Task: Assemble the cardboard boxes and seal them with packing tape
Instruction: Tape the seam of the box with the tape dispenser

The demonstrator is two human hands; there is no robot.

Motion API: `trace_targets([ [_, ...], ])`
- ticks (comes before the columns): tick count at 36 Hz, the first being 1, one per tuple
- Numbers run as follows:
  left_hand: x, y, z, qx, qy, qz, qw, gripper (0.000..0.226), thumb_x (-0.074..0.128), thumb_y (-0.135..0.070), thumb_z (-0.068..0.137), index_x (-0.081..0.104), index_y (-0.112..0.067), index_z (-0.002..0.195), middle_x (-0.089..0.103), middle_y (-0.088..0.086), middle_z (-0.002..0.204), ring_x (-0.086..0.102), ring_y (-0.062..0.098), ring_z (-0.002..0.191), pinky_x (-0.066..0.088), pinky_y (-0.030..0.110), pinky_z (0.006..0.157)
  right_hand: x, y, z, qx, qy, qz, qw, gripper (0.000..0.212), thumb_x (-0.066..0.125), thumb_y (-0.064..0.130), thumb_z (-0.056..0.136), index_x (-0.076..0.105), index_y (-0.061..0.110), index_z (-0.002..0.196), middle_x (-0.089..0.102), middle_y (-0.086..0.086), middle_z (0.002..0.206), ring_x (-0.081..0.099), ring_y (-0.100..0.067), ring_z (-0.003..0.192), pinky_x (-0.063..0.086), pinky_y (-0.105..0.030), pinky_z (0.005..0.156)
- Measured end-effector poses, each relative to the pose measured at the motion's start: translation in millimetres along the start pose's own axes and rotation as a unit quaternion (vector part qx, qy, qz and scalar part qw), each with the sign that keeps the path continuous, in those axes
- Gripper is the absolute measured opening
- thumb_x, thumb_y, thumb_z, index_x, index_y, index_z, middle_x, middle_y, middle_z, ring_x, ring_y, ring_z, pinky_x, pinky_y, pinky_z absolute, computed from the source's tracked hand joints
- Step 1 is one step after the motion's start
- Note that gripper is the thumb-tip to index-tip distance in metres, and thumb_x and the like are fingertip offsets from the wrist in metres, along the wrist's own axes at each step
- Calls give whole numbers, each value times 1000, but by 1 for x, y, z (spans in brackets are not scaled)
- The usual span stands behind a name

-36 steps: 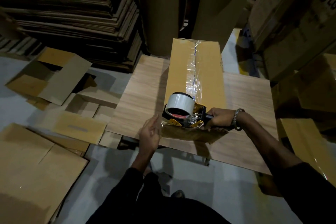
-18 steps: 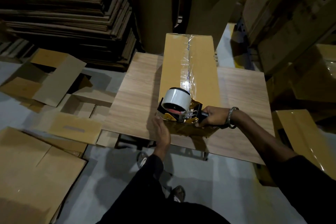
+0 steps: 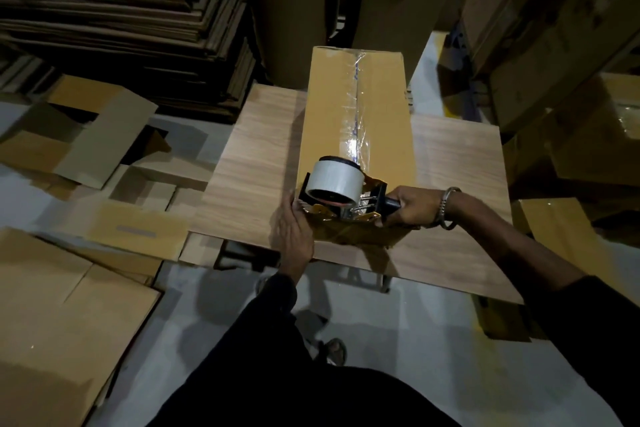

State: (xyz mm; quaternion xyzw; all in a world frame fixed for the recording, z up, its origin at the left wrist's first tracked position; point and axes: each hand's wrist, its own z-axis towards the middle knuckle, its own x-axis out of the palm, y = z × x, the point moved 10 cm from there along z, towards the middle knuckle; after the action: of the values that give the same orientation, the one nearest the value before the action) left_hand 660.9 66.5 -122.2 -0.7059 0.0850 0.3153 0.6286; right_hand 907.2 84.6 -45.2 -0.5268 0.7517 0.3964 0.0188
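— Stacks of flattened cardboard (image 3: pixel 121 17) fill the far left, yes? And what's on the floor?

— Loose flat sheets (image 3: pixel 59 315) and opened-out cartons, spread over the grey floor on the left. More big brown cartons (image 3: pixel 554 28) stand to the right.

— Where's the box being sealed?

— Cardboard box (image 3: pixel 329 121), long and narrow, lies on a wood-grain table (image 3: pixel 249 184), running away from the person. A strip of clear packing tape (image 3: pixel 355 107) runs along its top seam from the far end toward the near one.

— And the tool?

— Tape dispenser (image 3: pixel 341 192) sits at the near end of the box, its pale roll uppermost, just over the near edge.

— Hands?

— Right hand (image 3: pixel 410 208) is wrapped around the dispenser's black handle; a metal bracelet (image 3: pixel 446 208) circles that wrist. Left hand (image 3: pixel 294 232) lies flat, fingers straight, pressed against the near left corner of the box, just beside the dispenser.

— Anything lower down?

— A sandalled foot (image 3: pixel 334 350) shows on the floor beneath the table edge.
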Motion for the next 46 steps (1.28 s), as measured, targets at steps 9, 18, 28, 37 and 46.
trace_targets([
  [9, 4, -2, -5, -58, 68, -52, 995, 55, 19, -49, 114, 34, -22, 160, 53, 11, 152, 49, 31, 138, 38, 44, 113, -20, -52, -38, 51, -27, -21, 998, 21, 74, 19, 95, 73, -1, 98, 61, -8, 67, 52, -16, 52, 44, -28, 47],
  [18, 22, -8, -4, -188, 36, -196, 962, 66, 39, -48, 111, 13, -20, 165, 30, 19, 166, 44, 36, 144, 40, 46, 116, -19, -49, -39, 72, -38, -12, 997, 19, 73, 19, 96, 73, 1, 96, 59, -1, 60, 50, -15, 49, 41, -30, 47],
  [28, 21, -8, 20, -138, 54, -152, 977, 62, 33, -51, 110, 7, -26, 160, 26, 19, 167, 50, 36, 138, 44, 46, 111, -16, -36, -41, 63, -42, 24, 997, 33, 78, 32, 86, 70, 1, 92, 62, -9, 68, 53, -21, 57, 44, -34, 53],
  [37, 3, -11, 60, -61, 116, -167, 977, 58, 32, -48, 112, 2, -31, 158, 21, 20, 162, 37, 30, 142, 33, 38, 110, 0, -31, -42, 65, -41, 71, 994, 29, 76, 28, 96, 65, 6, 80, 57, -8, 60, 51, -20, 49, 43, -29, 47],
  [46, 3, -6, 83, -45, 76, -166, 982, 56, 36, -34, 114, 11, -11, 159, 35, 25, 151, 47, 32, 130, 31, 15, 95, 26, -60, -60, 105, -75, 93, 987, 26, 75, 32, 95, 69, 8, 96, 59, -2, 67, 52, -15, 55, 44, -31, 52],
])
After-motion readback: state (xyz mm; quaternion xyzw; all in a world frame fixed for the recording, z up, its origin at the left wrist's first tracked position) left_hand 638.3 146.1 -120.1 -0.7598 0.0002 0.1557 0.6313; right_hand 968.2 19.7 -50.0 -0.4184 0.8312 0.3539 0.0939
